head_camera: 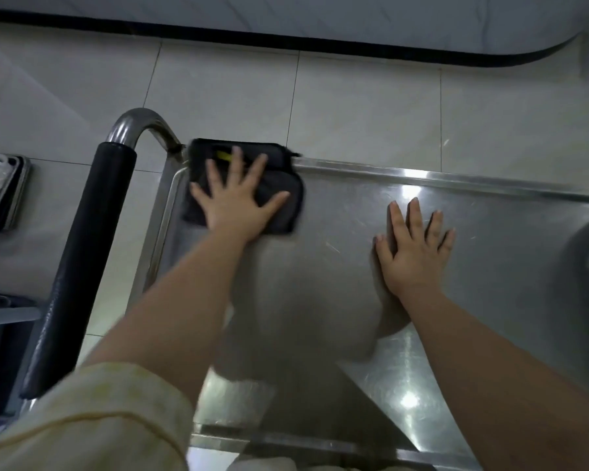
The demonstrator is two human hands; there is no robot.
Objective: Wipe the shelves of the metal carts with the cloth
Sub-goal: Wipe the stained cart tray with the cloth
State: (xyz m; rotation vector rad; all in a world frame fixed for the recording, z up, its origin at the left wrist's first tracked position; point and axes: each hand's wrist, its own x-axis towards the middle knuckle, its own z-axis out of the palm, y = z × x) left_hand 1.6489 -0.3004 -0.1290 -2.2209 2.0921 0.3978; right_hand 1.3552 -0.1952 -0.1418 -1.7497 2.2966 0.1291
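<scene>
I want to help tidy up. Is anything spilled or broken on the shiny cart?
Nothing is spilled or broken. The cart shelf only shows faint scratches, and the dark cloth under the left hand pokes slightly over the far rim at the corner. The right hand rests flat on bare metal.

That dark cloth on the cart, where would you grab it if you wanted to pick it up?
Probably its near right corner, coming from the open middle of the shelf. The cloth lies flat and folded in the far left corner against the raised rim, with the left hand pressing flat on it, so that corner is freest to pinch.
</scene>
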